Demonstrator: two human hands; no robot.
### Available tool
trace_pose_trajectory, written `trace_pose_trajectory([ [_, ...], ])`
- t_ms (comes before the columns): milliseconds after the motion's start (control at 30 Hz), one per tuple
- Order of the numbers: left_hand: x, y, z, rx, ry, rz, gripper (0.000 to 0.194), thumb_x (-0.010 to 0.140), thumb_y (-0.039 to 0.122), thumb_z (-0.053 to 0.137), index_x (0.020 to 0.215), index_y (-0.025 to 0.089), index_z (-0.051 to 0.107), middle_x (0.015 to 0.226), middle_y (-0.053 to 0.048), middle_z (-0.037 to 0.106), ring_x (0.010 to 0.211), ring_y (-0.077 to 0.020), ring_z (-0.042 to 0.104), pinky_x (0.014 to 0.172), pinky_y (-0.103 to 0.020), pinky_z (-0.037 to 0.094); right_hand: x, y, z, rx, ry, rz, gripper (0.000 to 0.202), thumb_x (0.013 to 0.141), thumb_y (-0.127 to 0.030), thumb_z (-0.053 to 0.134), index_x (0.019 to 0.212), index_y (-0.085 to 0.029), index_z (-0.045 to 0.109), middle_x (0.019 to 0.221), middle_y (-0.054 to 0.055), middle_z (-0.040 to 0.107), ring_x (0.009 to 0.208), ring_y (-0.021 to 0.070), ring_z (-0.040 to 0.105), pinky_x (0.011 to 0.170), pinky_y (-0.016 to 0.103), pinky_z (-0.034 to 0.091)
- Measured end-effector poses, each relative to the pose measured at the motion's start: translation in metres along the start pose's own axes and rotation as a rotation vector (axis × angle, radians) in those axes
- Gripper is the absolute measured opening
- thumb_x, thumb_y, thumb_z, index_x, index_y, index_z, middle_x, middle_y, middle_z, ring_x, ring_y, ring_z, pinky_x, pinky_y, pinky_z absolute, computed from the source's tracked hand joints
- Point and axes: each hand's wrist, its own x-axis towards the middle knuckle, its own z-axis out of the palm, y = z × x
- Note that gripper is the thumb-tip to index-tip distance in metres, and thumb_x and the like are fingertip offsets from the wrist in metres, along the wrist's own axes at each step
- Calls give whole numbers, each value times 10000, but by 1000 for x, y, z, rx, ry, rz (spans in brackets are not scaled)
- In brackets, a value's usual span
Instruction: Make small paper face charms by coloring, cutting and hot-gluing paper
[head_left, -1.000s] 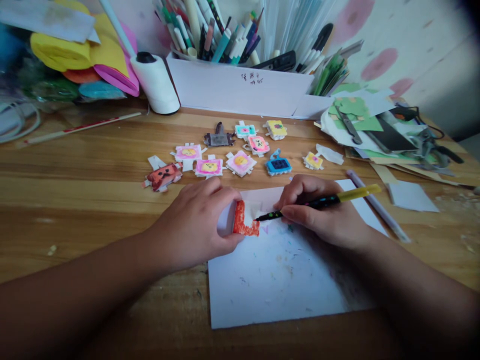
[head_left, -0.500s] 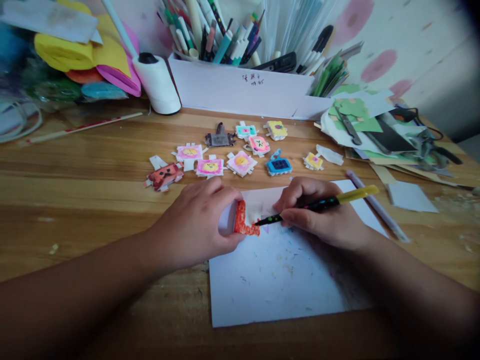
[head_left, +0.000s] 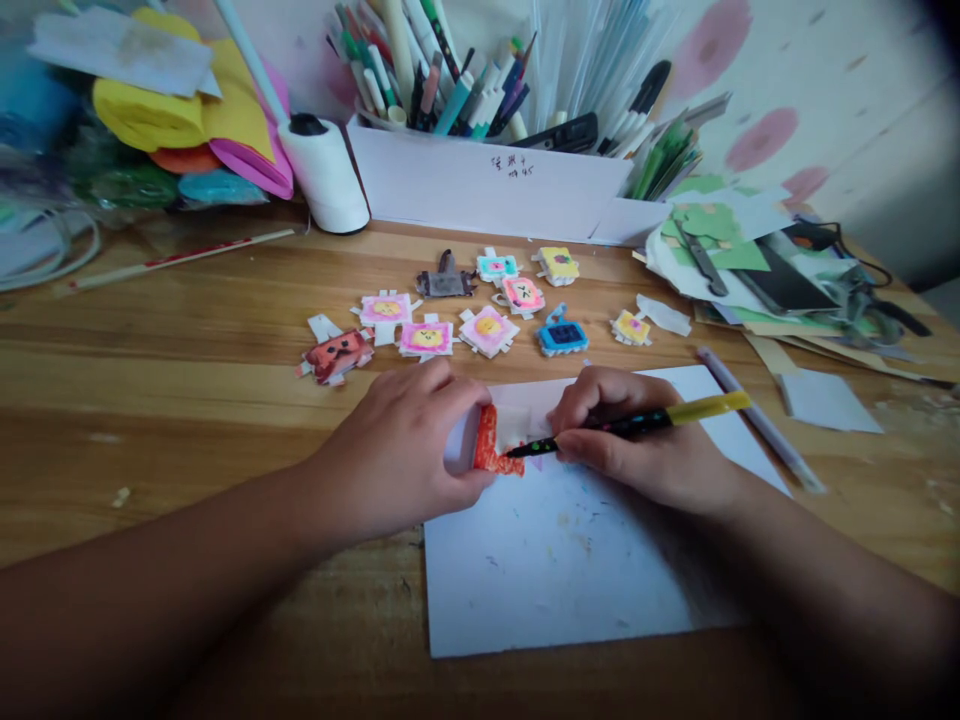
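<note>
Between thumb and fingers, my left hand (head_left: pixel 420 440) grips a small paper piece (head_left: pixel 487 445) by its left side. Orange-red colour covers the piece's left and lower edges, while its middle is white. My right hand (head_left: pixel 630 425) is closed round a marker pen (head_left: pixel 637 422) with a black, dotted barrel and a yellow end. The pen's dark tip meets the lower coloured edge of the piece. Beneath both hands lies a white sheet (head_left: pixel 525 590) with faint specks of colour. Part of the piece's left edge is hidden by my fingers.
Several small coloured paper figures (head_left: pixel 487 328) lie beyond my hands. A white pen box (head_left: pixel 480 185) stands at the back beside a white roll (head_left: pixel 326 180). Right of the sheet are a pale stick (head_left: pixel 761 420), paper scraps (head_left: pixel 829 400) and a dark phone (head_left: pixel 795 280).
The view has shifted slightly, moving everything a little right and down. The pen tip still works along the lower edge of the piece; both hands keep their grip.
</note>
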Motion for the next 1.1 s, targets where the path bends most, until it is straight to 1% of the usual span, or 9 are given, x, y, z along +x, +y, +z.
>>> trace_pose_trajectory([
  [100,-1,0,0,2,-2,-1,426,659,420,669,1031,222,608,954,-54,537,914,-271,553,851,-449,434,1,0,0,6,24,-3,142,763,-193,671,674,-188,560,613,-5,603,529,105,523,466,226,392],
  [200,-1,0,1,3,3,4,429,659,425,670,1032,224,605,963,-55,538,923,-272,552,855,-448,434,1,-1,0,-5,-6,0,146,754,-195,679,669,-187,560,610,-4,602,528,106,520,463,225,391],
  [300,-1,0,1,7,2,0,428,655,421,673,1030,226,605,966,-55,537,929,-275,551,855,-452,436,1,-2,1,-5,27,-3,145,768,-198,669,672,-185,561,596,-10,597,516,97,511,461,218,387],
  [400,-1,0,1,3,9,7,429,655,418,674,1033,225,604,960,-54,537,921,-273,551,855,-456,437,1,-2,2,-5,0,-2,158,767,-228,682,676,-184,561,601,-6,603,520,101,518,461,220,393],
  [500,-1,0,1,4,4,15,424,657,418,671,1028,222,605,957,-55,538,906,-271,555,847,-458,442,1,-3,3,-15,27,-3,169,772,-245,685,673,-185,562,589,-8,599,513,100,515,459,221,392],
  [633,-1,0,0,-2,8,7,410,656,416,671,1013,225,607,946,-49,544,899,-267,559,845,-457,445,1,-3,3,-19,-8,0,150,761,-225,690,685,-188,566,610,-7,610,529,105,526,467,223,405],
  [933,-2,0,1,-2,3,7,425,649,416,680,1023,226,606,960,-52,548,923,-277,558,856,-468,443,1,-3,3,-27,25,-7,130,766,-200,676,692,-185,571,604,-11,607,514,94,516,455,214,392],
  [1033,-1,1,0,-8,1,2,420,654,417,676,1022,226,606,956,-52,549,920,-275,558,856,-468,443,1,-4,4,-25,-3,-5,129,766,-205,676,695,-185,570,600,-14,601,512,94,514,454,215,394],
  [1100,-1,1,0,-10,-1,-1,418,654,410,675,1022,227,606,956,-52,549,916,-273,557,857,-468,442,1,-4,4,-43,25,-2,141,769,-217,678,684,-186,570,590,-16,592,509,93,509,452,217,387],
])
